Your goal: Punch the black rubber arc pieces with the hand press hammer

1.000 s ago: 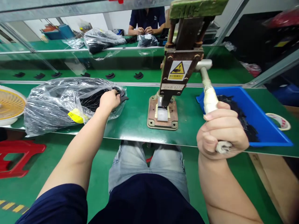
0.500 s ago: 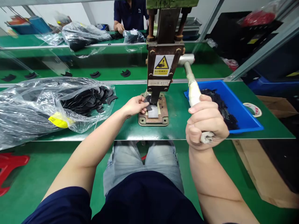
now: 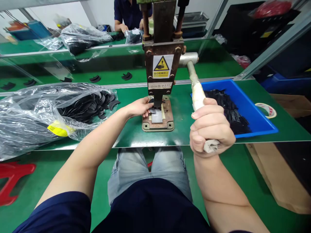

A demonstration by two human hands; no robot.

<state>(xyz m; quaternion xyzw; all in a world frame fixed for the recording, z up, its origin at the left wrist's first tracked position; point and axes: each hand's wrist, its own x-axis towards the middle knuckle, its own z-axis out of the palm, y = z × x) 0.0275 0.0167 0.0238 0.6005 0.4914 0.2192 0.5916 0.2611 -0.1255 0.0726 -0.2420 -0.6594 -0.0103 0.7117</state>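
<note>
In the head view my left hand [image 3: 141, 107] pinches a curved black piece [image 3: 152, 110] at the base of a hand press [image 3: 159, 69]. The piece lies under the press's narrow ram, beside a pale plate [image 3: 156, 117] on the base; its far part is hidden by the ram. My right hand [image 3: 212, 127] is wrapped round the press lever [image 3: 198, 94], whose grip is bound in whitish wrapping. The lever slants up to a metal hub on the press's right side.
On the left lies a clear bag [image 3: 29, 110] spilling curved black pieces [image 3: 89, 103]. A blue tray [image 3: 261, 127] of black parts and a tape roll [image 3: 266, 110] are on the right. More pieces [image 3: 126, 76] sit along the back strip. Another person [image 3: 131, 16] works across the bench.
The view has shifted slightly, so the press stands further left. My left fingers still hold the black piece, now flatter and closer in under the ram. My right hand keeps the lever at about the same angle.
</note>
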